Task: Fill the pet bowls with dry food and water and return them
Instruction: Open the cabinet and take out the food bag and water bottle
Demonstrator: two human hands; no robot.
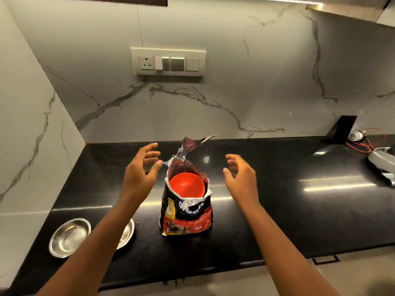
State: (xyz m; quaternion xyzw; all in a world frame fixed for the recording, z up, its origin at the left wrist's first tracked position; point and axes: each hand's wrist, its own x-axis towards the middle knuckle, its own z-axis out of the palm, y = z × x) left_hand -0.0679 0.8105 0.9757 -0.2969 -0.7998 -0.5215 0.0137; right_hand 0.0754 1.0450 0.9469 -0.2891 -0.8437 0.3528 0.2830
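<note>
Two steel bowls wait left of the bag on the tabletop; our left hand and right hand flank it, fingers spread, empty, likely to grasp its red scoop.

Home kitchen, glossy black stone bench, white marble-veined backsplash at 12 o'clock, wall socket and switch panel, under-cabinet light strip at 1 o'clock

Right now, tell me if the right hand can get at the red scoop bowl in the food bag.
Probably yes. The right hand hovers open beside the food bag, whose torn top gapes with the red scoop bowl exposed; nothing blocks it.
</note>
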